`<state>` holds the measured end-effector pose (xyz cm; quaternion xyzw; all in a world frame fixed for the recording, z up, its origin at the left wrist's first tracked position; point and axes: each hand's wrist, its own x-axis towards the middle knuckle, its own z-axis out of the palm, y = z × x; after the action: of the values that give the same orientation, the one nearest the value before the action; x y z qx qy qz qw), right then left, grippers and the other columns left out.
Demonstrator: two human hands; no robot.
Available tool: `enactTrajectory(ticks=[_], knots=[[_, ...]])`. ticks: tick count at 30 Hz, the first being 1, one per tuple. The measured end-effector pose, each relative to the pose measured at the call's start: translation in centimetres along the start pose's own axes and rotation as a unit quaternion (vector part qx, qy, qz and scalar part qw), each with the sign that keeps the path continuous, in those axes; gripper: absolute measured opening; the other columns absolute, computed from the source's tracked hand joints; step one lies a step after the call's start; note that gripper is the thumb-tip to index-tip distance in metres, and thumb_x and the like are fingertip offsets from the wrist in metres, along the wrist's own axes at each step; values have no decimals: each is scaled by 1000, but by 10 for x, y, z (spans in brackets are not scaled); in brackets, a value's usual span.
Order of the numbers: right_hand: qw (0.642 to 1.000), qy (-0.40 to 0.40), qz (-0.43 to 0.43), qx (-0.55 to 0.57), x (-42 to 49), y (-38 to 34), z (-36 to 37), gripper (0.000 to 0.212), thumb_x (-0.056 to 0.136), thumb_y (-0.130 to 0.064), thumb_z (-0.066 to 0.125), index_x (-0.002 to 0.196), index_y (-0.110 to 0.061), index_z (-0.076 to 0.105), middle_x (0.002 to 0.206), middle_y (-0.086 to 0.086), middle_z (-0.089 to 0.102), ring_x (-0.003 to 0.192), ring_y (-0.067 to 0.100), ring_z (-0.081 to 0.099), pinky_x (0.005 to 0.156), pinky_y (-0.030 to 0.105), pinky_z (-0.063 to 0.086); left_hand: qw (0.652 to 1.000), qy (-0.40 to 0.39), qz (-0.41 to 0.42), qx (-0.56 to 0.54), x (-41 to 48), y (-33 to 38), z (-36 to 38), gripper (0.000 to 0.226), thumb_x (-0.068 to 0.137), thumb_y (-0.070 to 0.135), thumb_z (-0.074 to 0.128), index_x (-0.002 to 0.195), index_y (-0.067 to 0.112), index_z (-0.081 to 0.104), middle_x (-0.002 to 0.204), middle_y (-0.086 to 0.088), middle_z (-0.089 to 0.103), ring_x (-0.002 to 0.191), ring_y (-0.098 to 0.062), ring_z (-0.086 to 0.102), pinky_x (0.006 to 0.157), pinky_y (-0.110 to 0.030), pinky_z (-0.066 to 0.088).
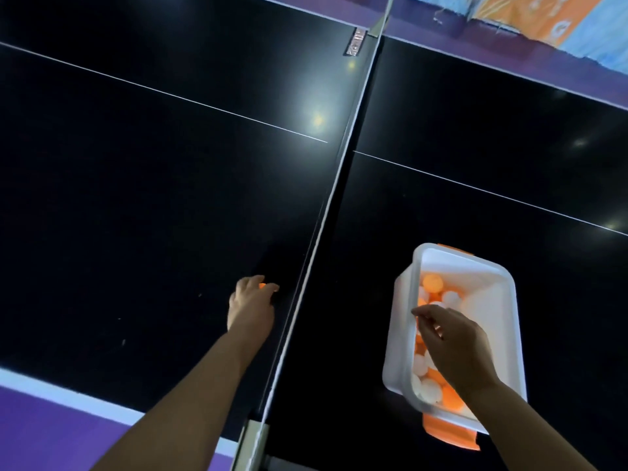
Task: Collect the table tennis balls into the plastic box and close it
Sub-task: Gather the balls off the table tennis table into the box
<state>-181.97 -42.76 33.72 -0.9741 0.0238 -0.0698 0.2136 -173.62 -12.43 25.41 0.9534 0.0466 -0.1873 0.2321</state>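
Left hand (252, 302) cups a light, roll-prone orange ball (262, 286) by the net (334, 180), while right hand (453, 346) hovers loose-fingered, empty, over the plastic box (503, 321).

The net (319, 229) runs from the near edge to the far edge and splits the dark table (136, 198) in two, a low barrier any hand must reach over to cross. Left of it the surface lies open, except where the left hand (252, 304) sits close against the net. Right of it, the plastic box (503, 334) fills the near corner, its open mouth partly covered by the right hand (455, 341).
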Motion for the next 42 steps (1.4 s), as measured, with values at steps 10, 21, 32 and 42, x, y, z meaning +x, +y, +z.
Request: enactTrajectory(ticks=[10,21,32,42], knots=[[999,2,33,10,-19,-17,2,20,80,-1,69,92,-16,73,69,1,70,59,19,64,52,40,55,958,209,115,-159,-22,53,-72,48,87,11,64,132,17,50,127,-1,49,117,-16,45,88,-22,43],[991,41,127,-2,-49,-6,-31,14,82,-11,68,88,-23,72,76,-1,69,66,18,66,59,34,55,904,118,377,-163,-83,172,-41,40,82,28,67,119,17,58,117,0,57,106,-15,55,79,-24,48],[987,81,112,-81,-98,40,-59,30,65,8,74,84,-14,75,84,2,71,83,25,68,60,31,54,952,-26,304,23,-125,192,34,62,89,31,56,142,17,27,148,-6,28,131,-25,33,103,-31,34],[996,61,24,-66,-154,71,-66,34,51,8,80,72,-17,71,76,-4,67,77,21,66,61,29,55,979,-9,170,-117,-181,202,54,33,99,38,38,132,40,37,104,9,66,85,-8,65,66,-18,49]])
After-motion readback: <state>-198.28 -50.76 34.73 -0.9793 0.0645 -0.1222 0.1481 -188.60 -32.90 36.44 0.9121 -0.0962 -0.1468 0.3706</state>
